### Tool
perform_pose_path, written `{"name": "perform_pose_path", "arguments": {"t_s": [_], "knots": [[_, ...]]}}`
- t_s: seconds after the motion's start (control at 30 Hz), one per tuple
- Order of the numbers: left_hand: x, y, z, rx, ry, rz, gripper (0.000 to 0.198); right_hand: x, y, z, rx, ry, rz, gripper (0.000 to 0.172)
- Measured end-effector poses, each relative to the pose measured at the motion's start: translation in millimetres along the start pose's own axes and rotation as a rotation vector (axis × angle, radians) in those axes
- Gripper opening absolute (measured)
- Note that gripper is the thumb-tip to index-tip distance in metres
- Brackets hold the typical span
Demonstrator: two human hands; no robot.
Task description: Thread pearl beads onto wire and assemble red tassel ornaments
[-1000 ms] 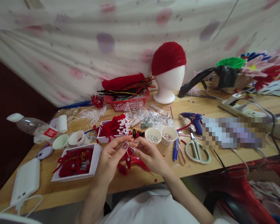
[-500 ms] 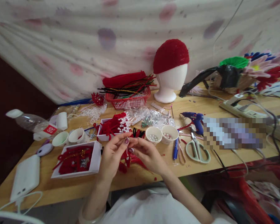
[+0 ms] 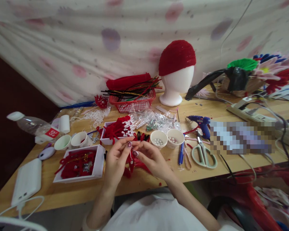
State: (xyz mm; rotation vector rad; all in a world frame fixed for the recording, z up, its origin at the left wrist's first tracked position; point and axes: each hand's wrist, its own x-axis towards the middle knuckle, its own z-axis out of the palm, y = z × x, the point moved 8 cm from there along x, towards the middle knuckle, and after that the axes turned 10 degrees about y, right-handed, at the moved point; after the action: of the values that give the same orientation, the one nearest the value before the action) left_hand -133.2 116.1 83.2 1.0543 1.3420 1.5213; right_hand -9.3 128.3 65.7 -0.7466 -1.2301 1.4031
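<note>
My left hand (image 3: 117,158) and my right hand (image 3: 152,158) meet over the front of the table, thumbs and fingertips pinched close together. Between them is a red chenille-stem ornament (image 3: 131,166), with a thin white strand and a small pearl bead hanging at it. The fingers hide its upper part. More red fuzzy pieces (image 3: 144,165) lie under and behind my right hand. Just beyond the fingers is a white box (image 3: 104,141) of red stems tipped with white pearls. Left of my left hand, an open white box (image 3: 99,163) holds red pieces with gold and silver trims.
Paper cups (image 3: 158,140) of beads, a blue pen (image 3: 181,154), scissors (image 3: 204,154) and a blue glue gun (image 3: 200,123) lie to the right. Behind stand a red basket (image 3: 132,106) of stems and a foam head (image 3: 176,85) in a red cap. A bottle (image 3: 33,125) leans at left.
My right thumb has shifted slightly up and left at the ornament. Both hands stay pinched together in nearly the same place; the view has moved very slightly.
</note>
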Motion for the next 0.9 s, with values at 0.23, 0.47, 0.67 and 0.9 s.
{"name": "perform_pose_path", "arguments": {"t_s": [0.23, 0.47, 0.67, 0.9], "knots": [[-0.1, 20.1, -0.5, 0.220, 0.037, 0.182, 0.023, 2.7, 6.2, 2.6, 0.093, 0.013, 0.060, 0.028], [1.2, 18.8, -0.6, 0.282, 0.003, 0.192, 0.024, 2.6, 9.8, 0.6, 0.160, 0.033, 0.082, 0.027], [0.2, 18.4, -2.8, 0.297, 0.007, 0.206, 0.024, -0.9, 11.8, 5.3, 0.208, -0.008, 0.117, 0.028], [-2.6, 23.7, -6.9, 0.270, 0.015, 0.218, 0.020, -2.9, 16.1, 4.5, 0.245, -0.013, 0.127, 0.032]]}}
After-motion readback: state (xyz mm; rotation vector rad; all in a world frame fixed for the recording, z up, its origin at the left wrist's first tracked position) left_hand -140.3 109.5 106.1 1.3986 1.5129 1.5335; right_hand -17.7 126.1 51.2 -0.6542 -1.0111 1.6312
